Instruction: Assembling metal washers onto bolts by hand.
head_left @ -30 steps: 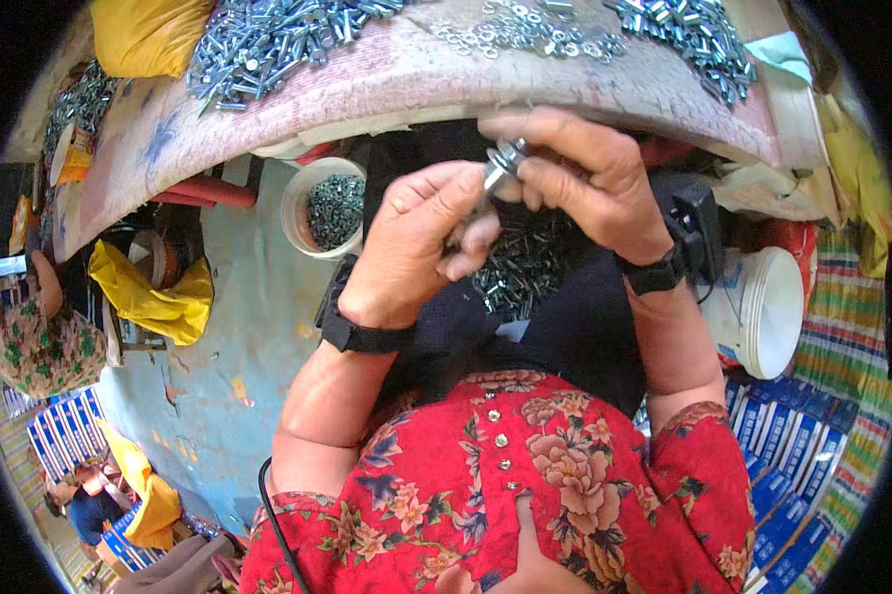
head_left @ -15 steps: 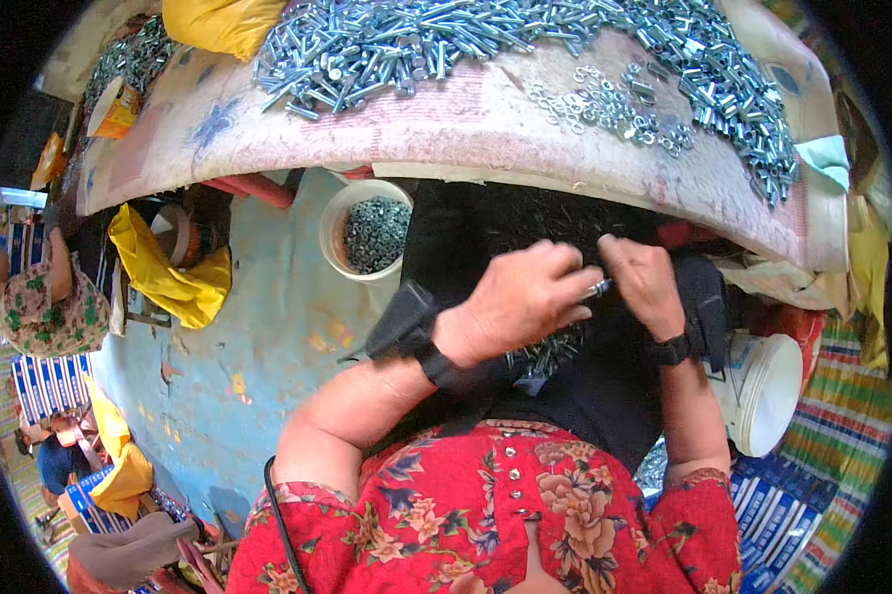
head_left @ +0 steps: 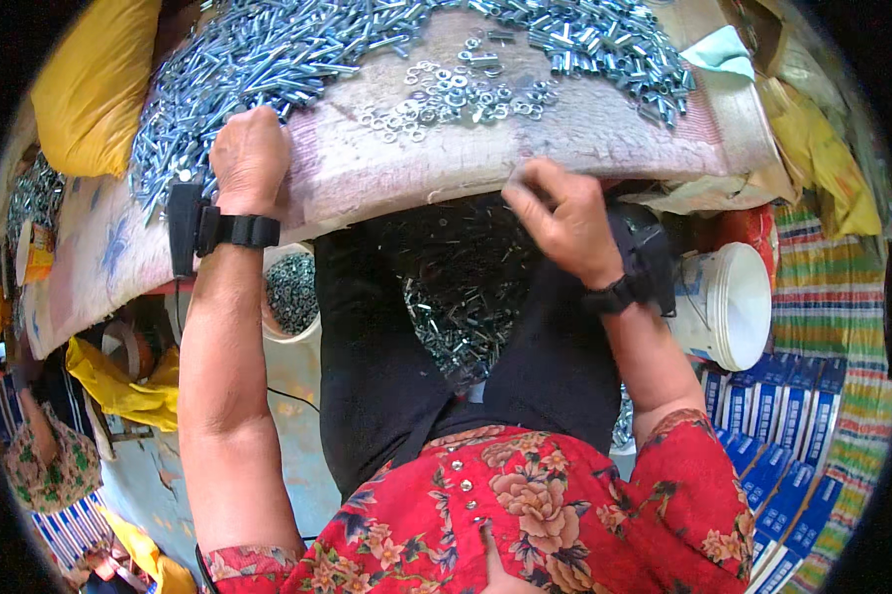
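Observation:
My left hand [head_left: 250, 156] is curled closed at the near edge of a heap of silvery bolts [head_left: 258, 59] on the cloth-covered table. Its fingertips are turned away, so whatever they grip is hidden. Near the table's front edge, above my lap, is my right hand [head_left: 567, 220], its bent fingers smeared by motion. Between my dark-trousered legs lies a pile of metal fasteners [head_left: 466, 322], partly in shadow. Small loose washers or nuts [head_left: 456, 99] are scattered on the cloth between my hands. Short metal sleeves [head_left: 609, 45] are heaped farther back, to the right.
A white bucket of nuts [head_left: 292, 292] stands below the table, partly behind my left forearm. Another white bucket [head_left: 741, 307] lies tipped at right, near blue-and-white boxes [head_left: 782, 416]. A yellow sack [head_left: 94, 89] rests on the table's left. Another person's patterned clothing [head_left: 50, 455] shows far left.
My hands have separated: the left went up and left to the bolts, the right stayed near the table's edge. The small metal piece seen between them is no longer visible. My view has shifted.

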